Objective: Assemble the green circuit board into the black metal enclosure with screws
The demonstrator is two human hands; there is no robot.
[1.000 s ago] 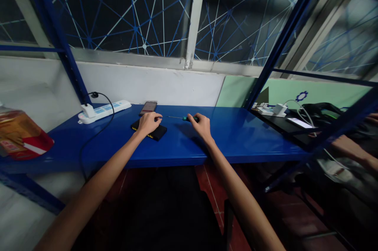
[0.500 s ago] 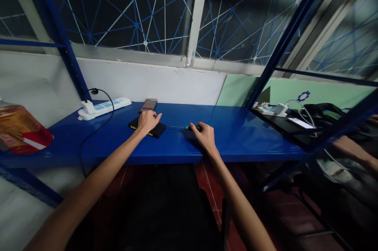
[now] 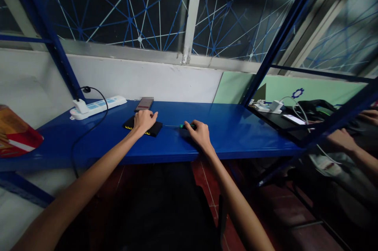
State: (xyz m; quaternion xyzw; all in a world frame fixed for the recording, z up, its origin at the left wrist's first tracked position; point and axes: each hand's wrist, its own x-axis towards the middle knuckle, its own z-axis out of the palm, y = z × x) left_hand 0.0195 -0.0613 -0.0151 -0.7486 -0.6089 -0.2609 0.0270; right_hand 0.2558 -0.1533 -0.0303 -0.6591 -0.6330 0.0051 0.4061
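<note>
A flat black box with yellow markings along its front edge (image 3: pixel 155 129) lies on the blue table. My left hand (image 3: pixel 145 120) rests over its top and grips it, with the thumb pointing right. My right hand (image 3: pixel 199 132) is closed around the handle of a screwdriver (image 3: pixel 182 126), which is green at the front and dark behind. Its thin shaft lies almost level and points left, the tip at the right end of the box. Whether the tip goes into the box I cannot tell. Just behind my left hand lies a phone-like flat object (image 3: pixel 144 103).
A white power strip (image 3: pixel 99 108) with a plugged-in charger and black cable lies at the back left. A red and orange bag (image 3: pixel 17 132) is at the left edge. Beyond the blue post on the right, a co-worker's arm (image 3: pixel 348 144) is near a lit phone (image 3: pixel 293 119).
The screwdriver in my right hand has moved left, closing the small gap between its tip and the box. My left hand stays on the box. The view has shifted slightly.
</note>
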